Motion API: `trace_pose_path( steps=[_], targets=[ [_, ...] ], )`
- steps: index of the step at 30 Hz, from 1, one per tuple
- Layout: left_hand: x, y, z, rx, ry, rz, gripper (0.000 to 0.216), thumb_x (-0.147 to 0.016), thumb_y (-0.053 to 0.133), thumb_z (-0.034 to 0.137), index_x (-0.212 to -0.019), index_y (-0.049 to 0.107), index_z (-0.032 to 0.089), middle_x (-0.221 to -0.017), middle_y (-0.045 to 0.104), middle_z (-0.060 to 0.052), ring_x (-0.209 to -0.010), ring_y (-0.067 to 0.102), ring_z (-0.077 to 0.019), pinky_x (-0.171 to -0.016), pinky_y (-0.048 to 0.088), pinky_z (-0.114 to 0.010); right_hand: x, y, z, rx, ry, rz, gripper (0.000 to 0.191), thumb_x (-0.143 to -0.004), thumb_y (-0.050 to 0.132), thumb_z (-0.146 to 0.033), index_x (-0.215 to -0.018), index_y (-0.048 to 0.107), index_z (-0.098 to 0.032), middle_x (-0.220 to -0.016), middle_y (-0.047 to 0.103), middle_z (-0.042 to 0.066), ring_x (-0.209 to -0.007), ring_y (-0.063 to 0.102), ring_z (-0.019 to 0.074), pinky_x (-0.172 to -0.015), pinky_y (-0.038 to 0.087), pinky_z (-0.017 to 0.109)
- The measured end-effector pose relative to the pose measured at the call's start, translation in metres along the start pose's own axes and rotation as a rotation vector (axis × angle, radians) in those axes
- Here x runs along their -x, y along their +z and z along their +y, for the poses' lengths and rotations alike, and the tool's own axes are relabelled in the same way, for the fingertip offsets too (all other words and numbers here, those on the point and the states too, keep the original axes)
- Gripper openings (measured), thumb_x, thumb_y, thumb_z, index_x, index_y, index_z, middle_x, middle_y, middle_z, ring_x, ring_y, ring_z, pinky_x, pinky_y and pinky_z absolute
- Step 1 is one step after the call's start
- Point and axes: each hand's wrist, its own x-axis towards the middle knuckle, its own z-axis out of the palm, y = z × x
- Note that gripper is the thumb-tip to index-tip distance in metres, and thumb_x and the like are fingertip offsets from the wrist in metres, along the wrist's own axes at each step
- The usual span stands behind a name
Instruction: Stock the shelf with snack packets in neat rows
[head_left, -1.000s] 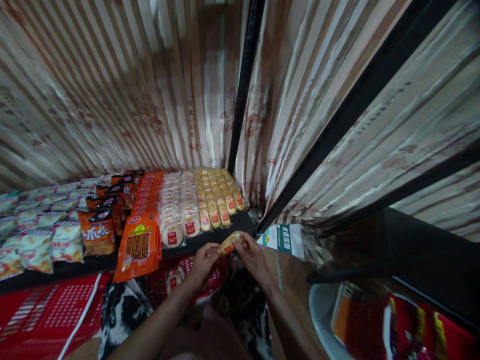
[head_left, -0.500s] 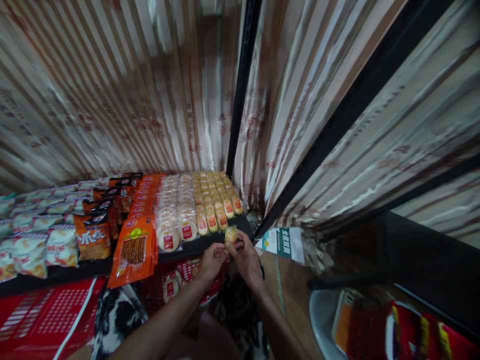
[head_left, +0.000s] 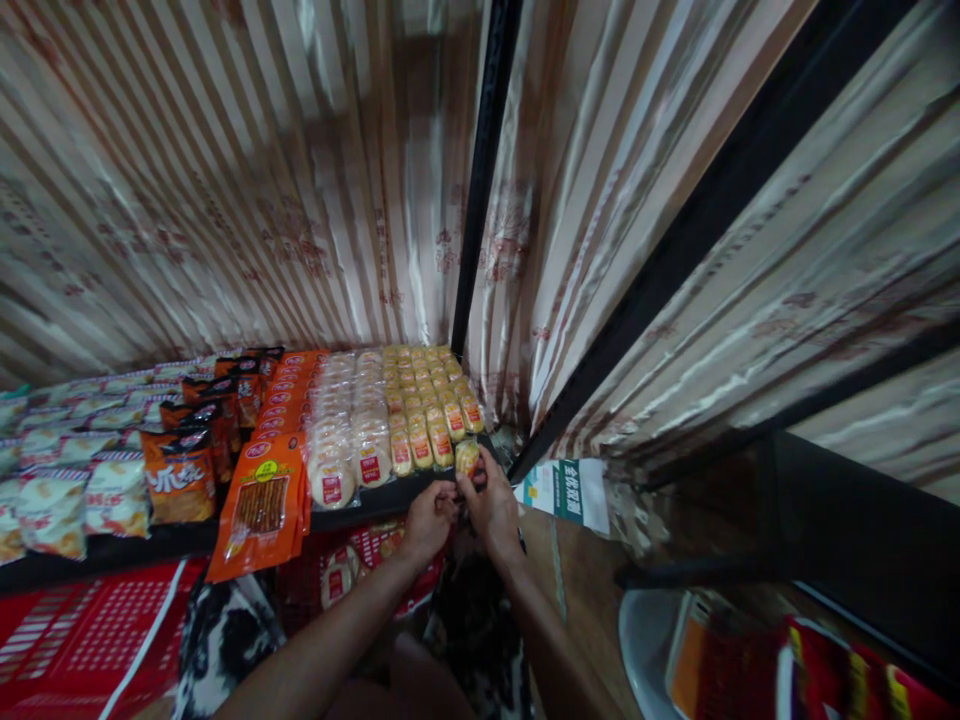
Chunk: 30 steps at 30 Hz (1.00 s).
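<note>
The right hand point(head_left: 493, 502) pinches a small yellow wrapped cake point(head_left: 467, 459) between its thumb and fingers. One second ago both hands held this cake, and it lay crosswise between them; now it stands with its end toward the shelf, and the right hand alone seems to bear it. The left hand point(head_left: 430, 520) is just beside, its fingers curled; whether it pinches anything, one cannot tell.

The turn means that the cake points nearly the same way as the rows of yellow cakes point(head_left: 426, 405) ahead of the hands. It is just in front of these rows, at the edge of the black shelf point(head_left: 394, 494); whether it touches them is not clear. Ahead and to the left of the left hand lie round pale packs point(head_left: 334, 484), then an orange snack bag point(head_left: 259, 500).
</note>
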Motion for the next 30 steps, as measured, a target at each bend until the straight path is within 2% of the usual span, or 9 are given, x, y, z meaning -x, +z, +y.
trace_pose_path(
  steps=[3,6,9,14,21,25,30],
  targets=[
    [-0.002,-0.002,-0.001,-0.173,0.124,0.055,0.025,-0.074,0.051,0.011,-0.094,0.063,0.019,-0.101,0.065,-0.007,-0.089,0.063,-0.0178,-0.087,0.049,-0.035,-0.012,0.002,-0.001,0.076,-0.079,0.036,0.050,-0.085,0.045,-0.036,-0.130,0.047,-0.015,-0.092,0.061,0.009,-0.082,0.055,0.0212,-0.080,0.045,0.036],
    [-0.003,-0.002,0.003,-0.300,0.241,0.100,0.031,-0.073,0.047,0.007,-0.096,0.063,0.020,-0.114,0.062,-0.008,-0.109,0.056,-0.0199,-0.101,0.040,-0.040,-0.023,0.006,-0.003,0.153,-0.167,0.080,0.049,-0.087,0.041,-0.038,-0.130,0.047,-0.014,-0.100,0.061,0.012,-0.096,0.051,0.0255,-0.088,0.041,0.040],
    [-0.006,-0.001,0.006,-0.353,0.268,0.094,0.033,-0.074,0.045,0.007,-0.100,0.063,0.018,-0.123,0.057,-0.010,-0.118,0.050,-0.0214,-0.107,0.034,-0.042,-0.032,0.012,-0.002,0.191,-0.200,0.099,0.051,-0.089,0.038,-0.041,-0.132,0.044,-0.014,-0.106,0.059,0.013,-0.102,0.048,0.0265,-0.091,0.038,0.041],
    [-0.012,-0.001,0.002,-0.336,0.244,0.074,0.038,-0.074,0.047,0.009,-0.108,0.062,0.018,-0.127,0.056,-0.009,-0.121,0.048,-0.0216,-0.108,0.032,-0.040,-0.044,0.024,0.005,0.221,-0.145,0.097,0.053,-0.089,0.036,-0.043,-0.134,0.041,-0.017,-0.109,0.058,0.013,-0.102,0.049,0.0261,-0.091,0.037,0.040],
    [-0.015,-0.001,-0.004,-0.382,0.248,0.070,0.040,-0.074,0.046,0.010,-0.112,0.061,0.014,-0.127,0.056,-0.013,-0.120,0.050,-0.0234,-0.107,0.034,-0.041,-0.049,0.038,0.012,0.241,-0.148,0.090,0.051,-0.088,0.038,-0.041,-0.132,0.045,-0.016,-0.106,0.057,0.014,-0.102,0.047,0.0273,-0.087,0.039,0.040],
    [-0.015,-0.001,-0.006,-0.367,0.260,0.084,0.040,-0.074,0.046,0.011,-0.110,0.062,0.016,-0.123,0.058,-0.011,-0.117,0.052,-0.0232,-0.107,0.034,-0.041,-0.050,0.043,0.015,0.234,-0.147,0.085,0.050,-0.088,0.039,-0.041,-0.131,0.045,-0.015,-0.101,0.057,0.014,-0.098,0.048,0.0268,-0.088,0.039,0.040],
    [-0.015,-0.001,-0.006,-0.353,0.262,0.077,0.040,-0.074,0.046,0.011,-0.110,0.062,0.017,-0.123,0.058,-0.010,-0.117,0.052,-0.0228,-0.107,0.035,-0.041,-0.049,0.045,0.021,0.202,-0.155,0.103,0.059,-0.087,0.040,-0.046,-0.136,0.038,-0.013,-0.107,0.056,0.015,-0.103,0.048,0.0276,-0.091,0.038,0.043]
  ],
)
